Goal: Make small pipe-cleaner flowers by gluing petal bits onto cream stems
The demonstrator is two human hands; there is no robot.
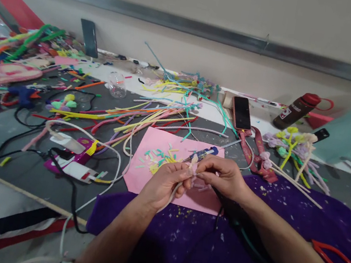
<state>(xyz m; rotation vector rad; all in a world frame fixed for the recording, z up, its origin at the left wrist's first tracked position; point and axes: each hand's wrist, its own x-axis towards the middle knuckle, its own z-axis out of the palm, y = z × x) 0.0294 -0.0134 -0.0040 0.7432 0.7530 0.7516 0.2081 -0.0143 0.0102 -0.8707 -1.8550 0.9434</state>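
Observation:
In my left hand (165, 182), closed in a pinch, is a pale pipe cleaner (170, 197) whose stem runs down below the fingers. A small cream and pinkish fuzzy tip (194, 160) shows above the fingertips. My right hand (222, 175) meets it from the right, thumb and finger pinched together against that tip; whatever lies between them is too small to make out. Under both hands lies a pink sheet (146, 144), with short cut pipe cleaner pieces (157, 157) in yellow, green and white. Just behind the fingers rests a blue-handled tool (205, 151).
Long pipe cleaners (150, 120) spread behind the sheet. A purple cloth (286, 213) covers the front, with red-handled scissors (342, 262) at right. Cables and a purple power strip (80, 156) lie left. Farther back are a phone (242, 112), a bottle (298, 111) and pipe-cleaner flowers (289, 144).

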